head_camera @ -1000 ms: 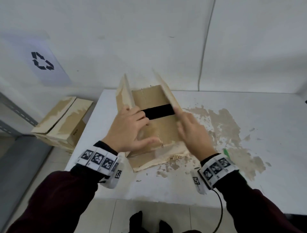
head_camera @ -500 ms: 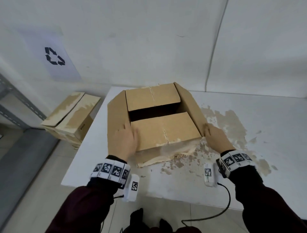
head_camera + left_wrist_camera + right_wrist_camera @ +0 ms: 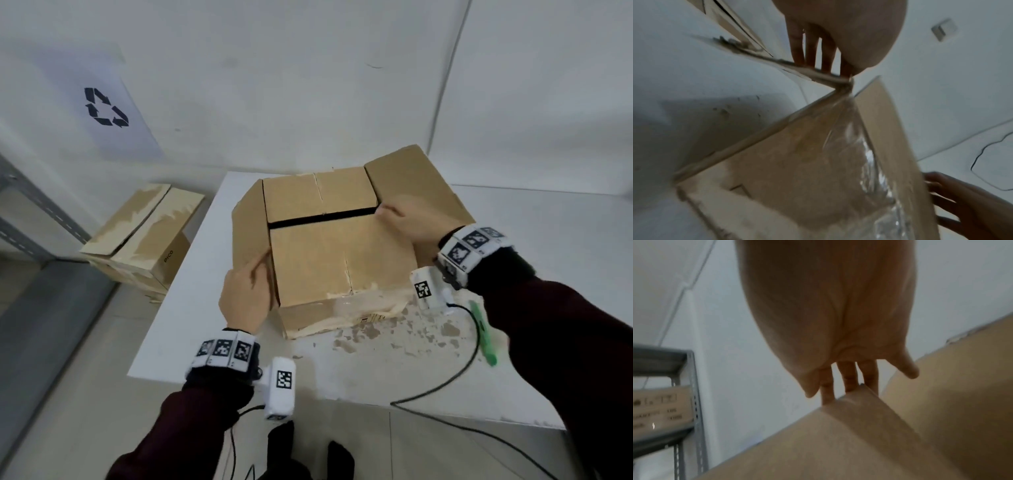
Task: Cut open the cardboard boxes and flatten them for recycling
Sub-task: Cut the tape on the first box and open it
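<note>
A brown cardboard box [image 3: 342, 260] stands on the white table [image 3: 191, 308], its two top flaps almost meeting across a narrow dark gap. Crumpled clear tape clings to its near side. My left hand [image 3: 245, 298] lies along the outer left flap at the near-left corner, fingers straight against the cardboard edge [image 3: 818, 76]. My right hand [image 3: 411, 222] rests on top at the right end of the gap, beside the right outer flap, its straight fingertips [image 3: 849, 386] touching a flap edge. Neither hand holds a tool.
A green utility knife [image 3: 483, 337] lies on the table to the right of the box, beside a black cable. Other cardboard boxes [image 3: 137, 240] sit stacked off the table's left side under a recycling sign [image 3: 106, 108]. A metal shelf [image 3: 688, 402] stands at the left.
The gap between the two top flaps has narrowed to a slit. My right hand went from the right flap's near edge up onto the top by the gap. My left hand stayed at the left flap.
</note>
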